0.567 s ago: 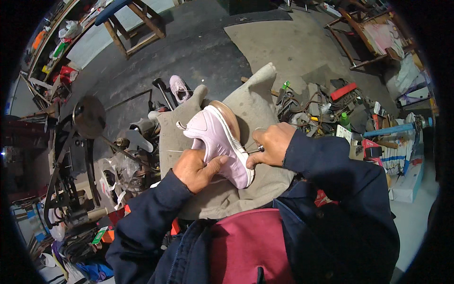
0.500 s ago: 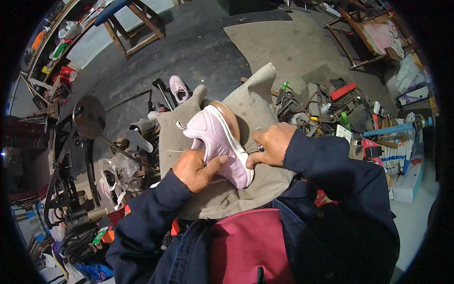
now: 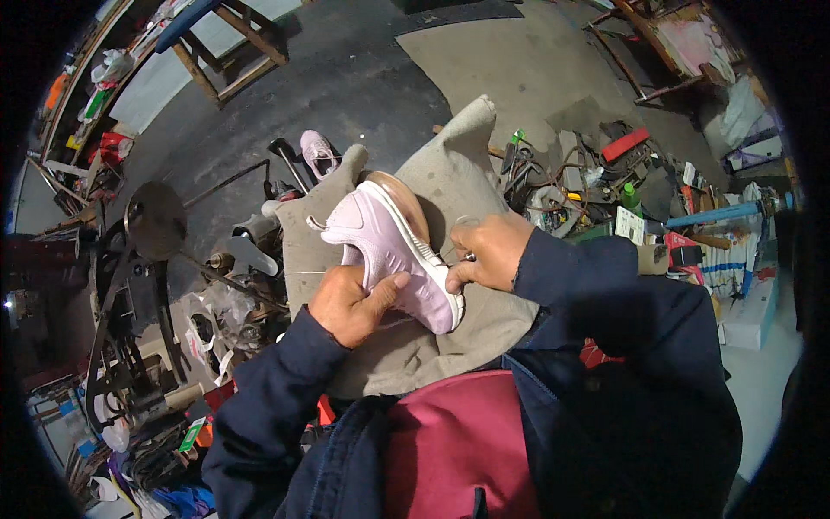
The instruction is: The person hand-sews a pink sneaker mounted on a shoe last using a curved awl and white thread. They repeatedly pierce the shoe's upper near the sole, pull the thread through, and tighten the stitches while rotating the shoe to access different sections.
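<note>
Two bare hands at work on a shoe, head view. The left hand (image 3: 347, 304) grips a pink shoe (image 3: 380, 233) near its opening, the thumb pressed on the upper and the other fingers largely hidden. The right hand (image 3: 493, 253) is closed around a slender metal tool (image 3: 468, 256), largely covered by the fingers, whose thin shaft points at the shoe's white sole edge (image 3: 415, 240). The shoe is held tilted above the middle of a grey cloth (image 3: 406, 368) spread over the lap, heel toward the cloth's far edge, toe toward its near edge; a tan rounded surface (image 3: 413, 208) borders the white sole edge. Beyond the cloth's far left corner is a second pink shoe (image 3: 318, 154). Off the left edge stands a dark machine with a round disc (image 3: 156, 221); off the right edge, mixed tools and scraps surround a red block (image 3: 624, 145) and a green bottle (image 3: 631, 199).
</note>
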The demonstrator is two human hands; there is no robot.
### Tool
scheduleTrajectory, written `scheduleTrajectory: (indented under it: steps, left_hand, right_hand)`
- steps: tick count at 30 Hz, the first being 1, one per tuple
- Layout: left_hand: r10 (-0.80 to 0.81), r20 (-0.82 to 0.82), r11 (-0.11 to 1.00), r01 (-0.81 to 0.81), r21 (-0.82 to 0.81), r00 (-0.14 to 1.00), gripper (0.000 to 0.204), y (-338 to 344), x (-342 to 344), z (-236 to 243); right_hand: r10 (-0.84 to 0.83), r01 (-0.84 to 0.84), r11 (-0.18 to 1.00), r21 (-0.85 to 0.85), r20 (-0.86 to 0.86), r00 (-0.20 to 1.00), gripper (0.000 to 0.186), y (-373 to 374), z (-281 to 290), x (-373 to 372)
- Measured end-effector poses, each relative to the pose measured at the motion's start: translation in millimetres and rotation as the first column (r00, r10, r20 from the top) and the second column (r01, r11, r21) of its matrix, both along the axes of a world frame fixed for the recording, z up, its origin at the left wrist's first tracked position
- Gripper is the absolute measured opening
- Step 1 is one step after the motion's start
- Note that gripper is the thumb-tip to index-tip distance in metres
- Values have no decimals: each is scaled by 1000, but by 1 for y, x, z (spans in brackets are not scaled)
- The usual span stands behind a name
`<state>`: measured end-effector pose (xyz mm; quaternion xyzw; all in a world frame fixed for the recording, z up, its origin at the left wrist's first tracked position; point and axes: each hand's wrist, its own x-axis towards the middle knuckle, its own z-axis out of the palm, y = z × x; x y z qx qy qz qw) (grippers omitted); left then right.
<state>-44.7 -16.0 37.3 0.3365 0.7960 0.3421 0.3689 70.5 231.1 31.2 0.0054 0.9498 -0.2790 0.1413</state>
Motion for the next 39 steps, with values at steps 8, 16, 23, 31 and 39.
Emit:
scheduleTrajectory:
  steps: [8,16,23,31,39]
  left_hand:
    - [-19,-24,997,21,74,1000,47,6,3,5]
    - [-14,-47,995,19,98,999,47,6,5,4]
    - [49,56,996,-54,78,997,45,2,4,2]
    - [23,99,999,-27,38,995,42,7,2,10]
    - [42,55,997,-45,65,998,41,7,6,3]
  right_hand:
    - [39,-40,986,159,12,999,71,2,10,2]
    - [75,-82,978,192,43,996,73,5,9,5]
    - [36,-39,993,-113,-35,999,32,5,0,24]
    - [-50,37,986,-160,-81,995,44,-11,-11,23]
    - [-55,56,998,37,-43,998,63,-3,-13,21]
